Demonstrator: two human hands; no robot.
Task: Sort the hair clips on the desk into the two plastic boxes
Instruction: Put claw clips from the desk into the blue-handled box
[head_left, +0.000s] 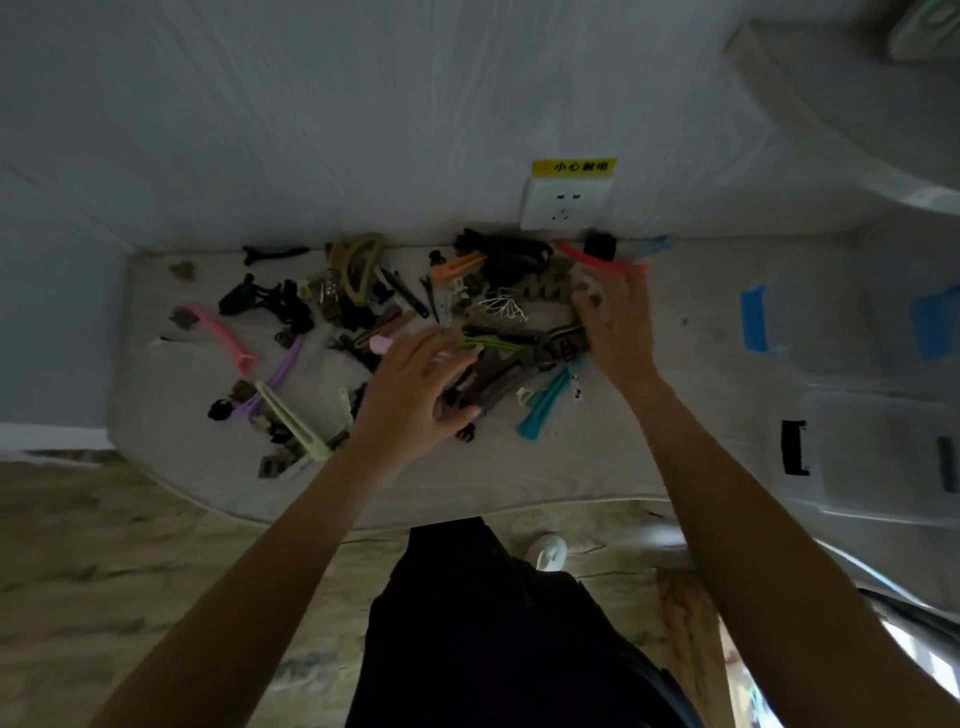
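The hair clips (415, 322) lie heaped mid-desk under my hands. My left hand (410, 400) hangs over them, fingers loosely spread, holding nothing I can see; whether my right hand (615, 322) has hold of anything, I cannot tell. I judge I'm picking — next, carry right to the plastic boxes (872, 457), across bare desk (691, 415).
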